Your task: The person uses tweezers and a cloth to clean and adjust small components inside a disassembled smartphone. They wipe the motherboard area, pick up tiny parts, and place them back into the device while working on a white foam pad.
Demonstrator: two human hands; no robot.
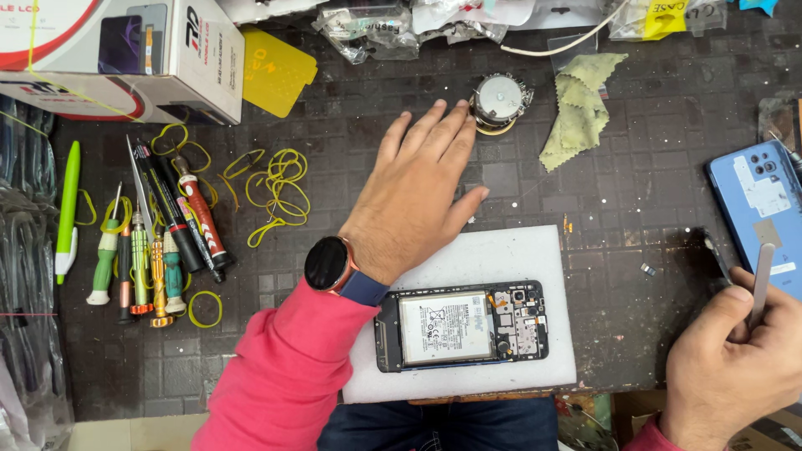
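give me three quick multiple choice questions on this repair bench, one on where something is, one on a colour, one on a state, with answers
1. Where does the opened phone lie?
A. on the white foam pad
B. on the green cloth
C. on the cardboard box

2. What colour is the loose phone back cover at the right edge?
A. red
B. blue
C. black

3. What is the right hand doing?
A. resting flat and empty
B. gripping a thin metal tool
C. holding a screwdriver

Answers:
1 A, the phone sits on the white pad at the table's near edge.
2 B, its shell is blue.
3 B, fingers close around a flat silver strip, while the left hand reaches to a small round metal part.
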